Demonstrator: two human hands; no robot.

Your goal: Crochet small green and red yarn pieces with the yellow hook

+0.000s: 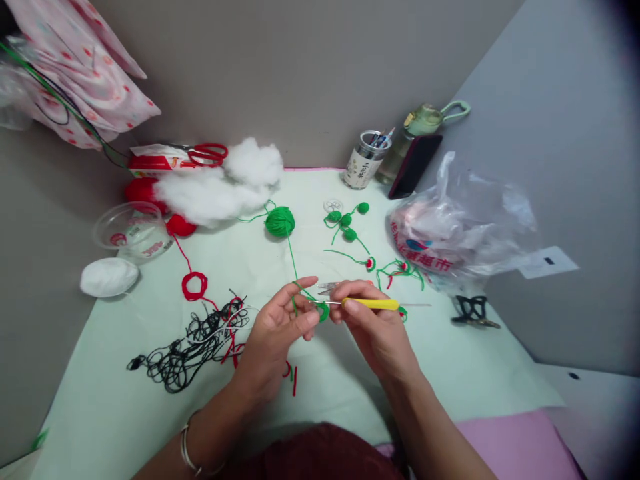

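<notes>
I have the green piece [324, 311] at the middle of my view, over the table [440, 360] and between my hands. My left hand [280, 323] pinches it between thumb and fingers, the yarn [291, 257] passing over its raised index finger. My right hand [377, 327] is closed round the yellow hook [375, 304], whose metal shaft points left to the piece. The yarn runs back to the green ball [280, 221].

A pale green cloth covers the table. Near my left hand I see tangled black cord [177, 363] and a red coil [195, 286]; beyond my right, green buds [346, 219]. Farther back are white stuffing [210, 193], red scissors [213, 155], a clear tub [133, 233], a pen tin [364, 163], a bottle [425, 119] with a phone [417, 167] just beside it, and a plastic bag [465, 220]. Grey walls [310, 80] enclose the back and sides; a pink dotted cloth [95, 73] hangs at upper left.

Both my forearms rise from the bottom edge and slant inward, a bangle [185, 447] on the left wrist. My fingertips nearly meet at the piece.
</notes>
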